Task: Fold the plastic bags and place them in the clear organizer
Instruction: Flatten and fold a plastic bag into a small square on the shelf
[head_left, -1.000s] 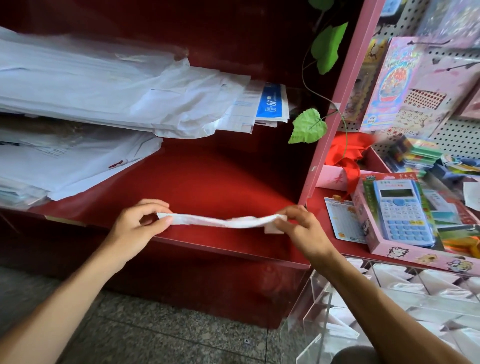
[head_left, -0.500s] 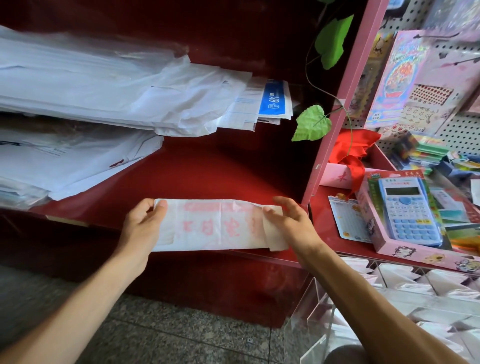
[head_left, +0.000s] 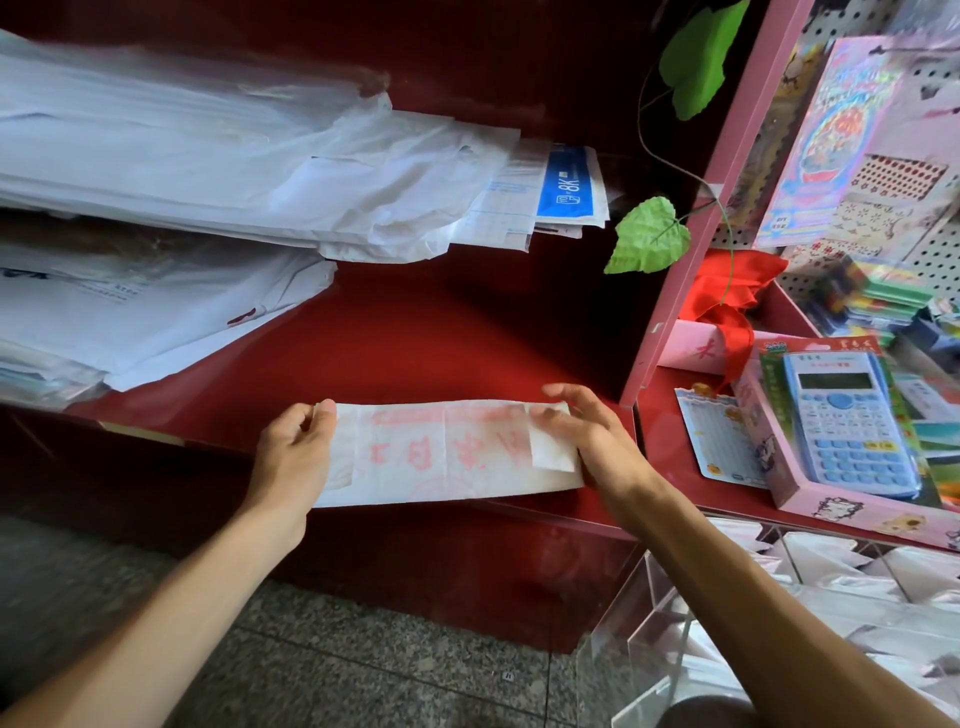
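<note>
Red shelf (head_left: 441, 338): plastic bag (head_left: 447, 452) flat between left hand (head_left: 296, 457), right hand (head_left: 597, 441).

We stand over a speckled grey stone floor (head_left: 332, 670), facing a deep red shelf unit (head_left: 447, 343) whose dark back wall rises ahead — stacks of white paper (head_left: 208, 171) lie on it up and to the left. To the right a pink upright post (head_left: 696, 244) divides it from a pegboard wall (head_left: 935, 260) hung with bright sticker sheets (head_left: 852, 135), and a green leafy vine (head_left: 649, 236) trails down beside the post. Lower right, a boxed blue calculator (head_left: 847, 421) rests on a red ledge — daylight falls softly across it all.
</note>
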